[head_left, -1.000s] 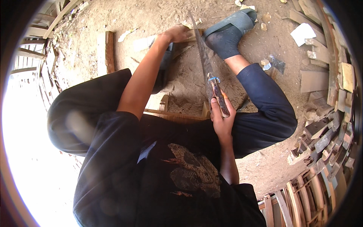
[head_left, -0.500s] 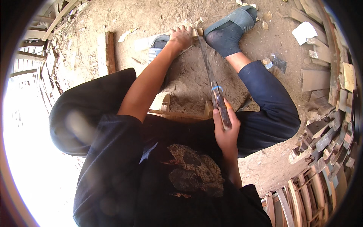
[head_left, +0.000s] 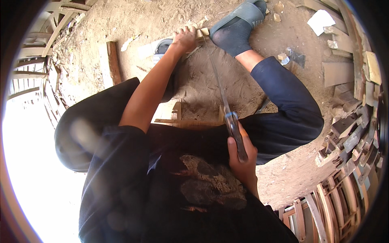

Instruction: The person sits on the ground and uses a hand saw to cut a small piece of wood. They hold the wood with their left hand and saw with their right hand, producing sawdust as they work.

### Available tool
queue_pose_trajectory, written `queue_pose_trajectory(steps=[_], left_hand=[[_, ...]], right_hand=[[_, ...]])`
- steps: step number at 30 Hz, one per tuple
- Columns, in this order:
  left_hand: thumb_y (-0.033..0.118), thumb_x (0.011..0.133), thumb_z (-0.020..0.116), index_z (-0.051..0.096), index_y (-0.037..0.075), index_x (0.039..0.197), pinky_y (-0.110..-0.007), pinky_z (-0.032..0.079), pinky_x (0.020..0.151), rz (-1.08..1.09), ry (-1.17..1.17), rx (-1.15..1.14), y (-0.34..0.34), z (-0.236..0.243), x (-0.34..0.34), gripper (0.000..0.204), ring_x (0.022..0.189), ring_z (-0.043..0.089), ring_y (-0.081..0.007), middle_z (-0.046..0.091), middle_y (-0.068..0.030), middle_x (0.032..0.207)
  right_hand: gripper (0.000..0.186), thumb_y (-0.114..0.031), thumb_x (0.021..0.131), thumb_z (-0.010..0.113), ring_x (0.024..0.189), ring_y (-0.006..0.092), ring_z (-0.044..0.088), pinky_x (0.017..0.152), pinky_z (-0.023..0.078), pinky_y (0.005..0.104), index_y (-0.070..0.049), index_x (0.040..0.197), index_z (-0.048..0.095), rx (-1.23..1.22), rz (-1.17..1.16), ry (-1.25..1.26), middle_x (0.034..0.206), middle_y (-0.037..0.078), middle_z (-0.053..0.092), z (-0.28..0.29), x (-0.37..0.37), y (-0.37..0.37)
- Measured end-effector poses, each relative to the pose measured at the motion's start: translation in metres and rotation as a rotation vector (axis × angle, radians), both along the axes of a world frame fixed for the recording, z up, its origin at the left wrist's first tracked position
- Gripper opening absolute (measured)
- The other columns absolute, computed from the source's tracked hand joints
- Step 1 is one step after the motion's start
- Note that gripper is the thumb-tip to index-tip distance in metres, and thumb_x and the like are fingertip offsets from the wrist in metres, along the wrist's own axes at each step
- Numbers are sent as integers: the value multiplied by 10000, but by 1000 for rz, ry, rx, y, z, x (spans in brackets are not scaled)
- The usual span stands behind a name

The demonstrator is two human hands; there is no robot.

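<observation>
My right hand (head_left: 244,156) is closed round the dark handle of a handsaw (head_left: 219,83), which has a blue band where the blade starts. The thin blade points away from me, its far end resting at a strip of wood (head_left: 202,33). On that strip, just left of the blade, my left hand (head_left: 185,40) presses down with its fingers curled over the far edge. My left foot in a grey sandal (head_left: 163,46) is by the strip's left part, mostly behind my forearm. The other grey sandal (head_left: 243,18), on my right foot, sits close to the strip's right end.
A short wooden board (head_left: 110,62) lies on the dirt floor to the left. Close to my lap is a wooden frame piece (head_left: 188,122). Stacked wood offcuts (head_left: 348,133) line the right side, with a white sheet (head_left: 321,22) at the upper right.
My right hand has drawn the saw back toward my body, so less blade extends past the wood. My left hand still holds the strip. The whole view has shifted slightly.
</observation>
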State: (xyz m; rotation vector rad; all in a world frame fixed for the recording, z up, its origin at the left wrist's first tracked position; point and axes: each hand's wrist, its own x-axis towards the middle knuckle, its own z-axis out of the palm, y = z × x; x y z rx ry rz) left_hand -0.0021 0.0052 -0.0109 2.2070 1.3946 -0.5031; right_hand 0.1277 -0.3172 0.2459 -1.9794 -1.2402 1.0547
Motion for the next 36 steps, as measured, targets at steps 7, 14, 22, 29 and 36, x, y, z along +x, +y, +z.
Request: queue_pose_trajectory(steps=[7, 14, 22, 29, 36], left_hand=[[582, 939, 560, 418, -50, 1352, -573, 386, 1071, 17, -53, 82, 1, 9, 4, 768, 1322, 465, -446, 475, -308, 1374], [524, 940, 582, 455, 14, 1356, -662, 312, 1088, 1, -20, 160, -2, 0, 5, 670, 1348, 425, -390, 477, -234, 1395], [506, 890, 660, 482, 17, 1331, -558, 421, 1019, 14, -35, 213, -4, -2, 3, 682, 1283, 494, -360, 543, -203, 1326], [562, 927, 589, 472, -3, 1316, -550, 424, 1031, -40, -72, 197, 2, -1, -4, 696, 1277, 517, -354, 555, -219, 1328], [594, 894, 620, 476, -24, 1296, -481, 461, 1037, -5, -73, 149, -2, 5, 0, 751, 1277, 522, -367, 562, -241, 1290]], right_hand=[[441, -138, 963, 607, 741, 151, 663, 681, 511, 283, 31, 1365, 539, -115, -131, 94, 908, 169, 687, -13, -3, 11], [444, -142, 957, 616, 742, 230, 713, 681, 537, 319, 35, 1357, 538, 77, -25, -25, 868, 202, 681, -4, 6, -13], [439, -110, 954, 612, 818, 253, 731, 726, 545, 323, 31, 1363, 534, 73, -7, -48, 968, 210, 703, 6, 2, -14], [459, -107, 957, 605, 896, 249, 718, 772, 543, 325, 32, 1384, 508, -115, -37, 55, 1047, 216, 690, 6, -6, -2], [482, -128, 953, 627, 705, 186, 707, 641, 523, 293, 31, 1389, 497, -203, -66, 110, 842, 190, 684, 13, -5, 6]])
